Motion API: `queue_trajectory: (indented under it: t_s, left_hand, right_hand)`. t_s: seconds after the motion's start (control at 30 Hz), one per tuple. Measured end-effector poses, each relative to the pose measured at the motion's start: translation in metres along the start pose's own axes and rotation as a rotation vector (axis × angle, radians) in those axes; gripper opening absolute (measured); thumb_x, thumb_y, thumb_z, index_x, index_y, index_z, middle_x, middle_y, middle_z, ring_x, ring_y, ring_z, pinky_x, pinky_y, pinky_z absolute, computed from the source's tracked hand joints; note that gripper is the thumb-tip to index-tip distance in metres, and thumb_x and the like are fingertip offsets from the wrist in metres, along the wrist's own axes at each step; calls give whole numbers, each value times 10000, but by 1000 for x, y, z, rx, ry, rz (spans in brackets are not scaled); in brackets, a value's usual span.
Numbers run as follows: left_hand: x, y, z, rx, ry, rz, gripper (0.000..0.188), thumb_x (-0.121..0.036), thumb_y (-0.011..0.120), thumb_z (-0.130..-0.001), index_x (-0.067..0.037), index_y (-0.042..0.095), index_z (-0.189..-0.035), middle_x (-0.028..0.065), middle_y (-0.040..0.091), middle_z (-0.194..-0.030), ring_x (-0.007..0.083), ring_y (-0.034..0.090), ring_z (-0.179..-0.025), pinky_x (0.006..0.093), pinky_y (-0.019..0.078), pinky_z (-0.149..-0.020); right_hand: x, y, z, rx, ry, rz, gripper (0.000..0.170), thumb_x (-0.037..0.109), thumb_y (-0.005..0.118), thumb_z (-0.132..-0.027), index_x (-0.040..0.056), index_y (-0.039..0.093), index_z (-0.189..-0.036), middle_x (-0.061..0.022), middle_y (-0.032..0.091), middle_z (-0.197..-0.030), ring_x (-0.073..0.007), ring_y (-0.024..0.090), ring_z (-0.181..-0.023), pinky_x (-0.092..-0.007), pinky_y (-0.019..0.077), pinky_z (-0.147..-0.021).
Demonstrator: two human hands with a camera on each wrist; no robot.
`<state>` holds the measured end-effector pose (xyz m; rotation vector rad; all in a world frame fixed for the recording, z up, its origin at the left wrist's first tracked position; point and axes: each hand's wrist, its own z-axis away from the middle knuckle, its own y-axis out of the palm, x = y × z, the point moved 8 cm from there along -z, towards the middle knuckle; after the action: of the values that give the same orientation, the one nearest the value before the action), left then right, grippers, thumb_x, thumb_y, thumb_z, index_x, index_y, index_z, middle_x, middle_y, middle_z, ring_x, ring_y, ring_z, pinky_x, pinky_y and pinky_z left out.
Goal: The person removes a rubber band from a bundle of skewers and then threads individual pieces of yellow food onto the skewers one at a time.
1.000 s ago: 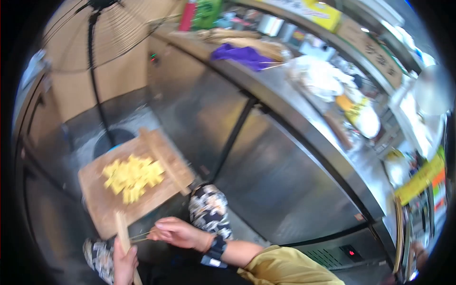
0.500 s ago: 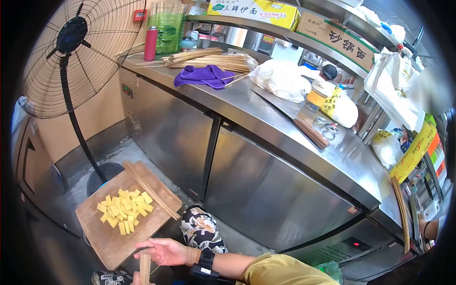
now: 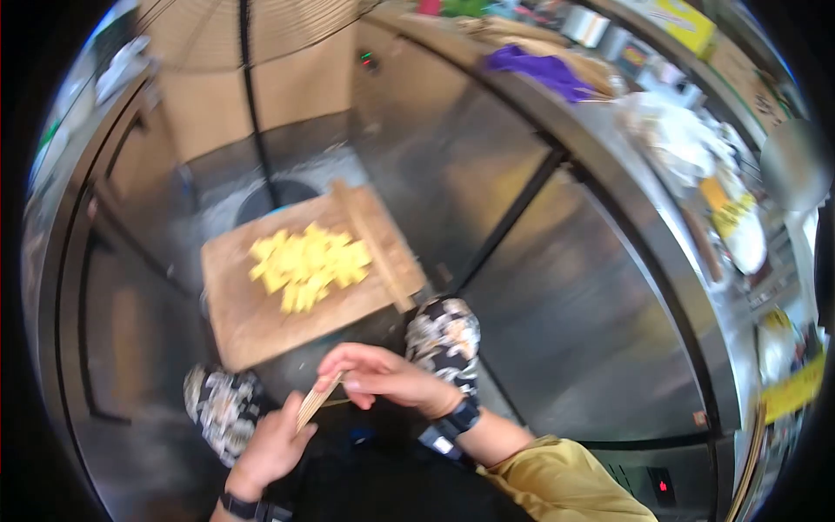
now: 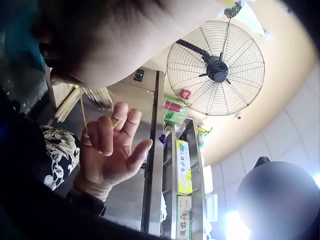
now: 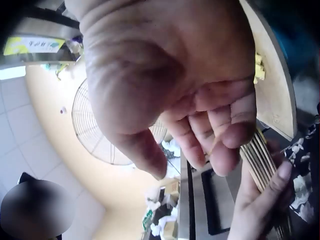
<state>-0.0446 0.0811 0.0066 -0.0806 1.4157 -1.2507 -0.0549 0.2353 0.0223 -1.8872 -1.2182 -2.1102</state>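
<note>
My left hand (image 3: pixel 277 442) grips a bundle of thin wooden skewers (image 3: pixel 315 402), its top ends pointing up and right. In the right wrist view the left thumb lies along the skewers (image 5: pixel 259 162). My right hand (image 3: pixel 383 374) is right at the upper end of the bundle, palm toward it. A thin yellow rubber band (image 4: pixel 83 112) runs taut to the right hand's bent fingers (image 4: pixel 103 135), hooked around them. Ahead, a wooden cutting board (image 3: pixel 243 344) carries a heap of yellow crinkle-cut pieces (image 3: pixel 309 265).
More skewers (image 3: pixel 374 248) lie along the board's right side. Steel cabinets (image 3: pixel 557 322) flank the right, beneath a counter with a purple cloth (image 3: pixel 539 71) and a white bag (image 3: pixel 670 130). A standing fan's pole (image 3: pixel 252 104) rises behind the board. Knees in floral trousers (image 3: pixel 444 339) frame the hands.
My head view has swung up to the counter and back down. The right hand has come from beside the bundle, band stretched between, to the bundle's upper end. The left hand still holds the skewers.
</note>
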Motion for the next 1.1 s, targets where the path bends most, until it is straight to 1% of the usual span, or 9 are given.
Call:
queue_trajectory:
  t_s: [0.13,0.27,0.33,0.47,0.53,0.67,0.8,0.93,1.1]
  left_hand:
    - [2,-10,-5,-3,-64,178,463,-55,562,-849,-51,363,-1267,273,612,-939,441,595,-922,447,477,-774]
    - [-5,-13,-5,-95,88,463,760,28,558,-830,-119,181,-1473,200,483,-1330,279,515,-1198,329,412,-954]
    - [8,-6,-4,-70,-37,588,735,19,568,-838,-116,202,-1461,155,499,-1254,243,520,-1126,325,429,-911]
    - [15,-3,-2,-115,-79,678,660,-26,595,-865,-117,241,-1414,30,551,-893,123,528,-812,288,456,-775]
    - [5,-9,-3,-185,30,473,603,-37,608,-861,-103,283,-1365,29,555,-863,128,533,-798,287,453,-752]
    - [-1,-14,0,-205,49,335,495,-52,621,-845,-83,365,-1267,137,613,-957,249,630,-853,337,477,-749]
    - [-15,-21,4,-128,44,-4,503,-64,607,-830,-93,379,-1277,206,616,-974,382,625,-840,436,501,-699]
    - [-13,-18,2,-80,-13,-175,514,-70,580,-830,-117,380,-1301,207,617,-933,405,613,-812,483,501,-670]
    - [-16,-13,-6,-46,6,-274,517,-63,551,-815,-132,400,-1305,186,619,-877,385,626,-766,471,504,-644]
  right_hand:
    - [-24,41,-8,292,60,472,286,167,617,-896,28,557,-1137,-41,604,-1030,-71,509,-791,-227,436,-762]
    - [-69,30,-12,234,235,185,171,160,619,-898,45,534,-992,0,556,-930,-72,504,-839,-240,427,-790]
    - [-75,14,-13,126,217,23,129,178,591,-913,79,517,-950,0,530,-879,-89,506,-827,-247,424,-767]
    - [-74,-18,-17,-85,126,-962,160,196,610,-872,70,592,-969,-44,541,-874,-148,500,-786,-278,424,-737]
    - [-66,-30,-17,-250,114,-1021,224,206,615,-869,21,609,-996,-68,550,-911,-137,492,-781,-270,424,-744]
    - [-50,-32,-15,-273,75,-1103,410,219,635,-856,-42,534,-1156,-219,529,-1203,-156,509,-809,-288,445,-758]
    - [-26,-31,-13,-201,83,-845,653,312,589,-878,-17,329,-1378,-329,402,-1310,-101,501,-716,-244,450,-739]
    - [-4,-25,-9,-214,37,-399,661,345,534,-900,26,274,-1417,-360,458,-1248,-146,551,-772,-251,474,-740]
    - [9,-14,-1,-252,158,58,562,78,566,-897,32,310,-1395,-172,562,-1198,-179,604,-962,-279,485,-861]
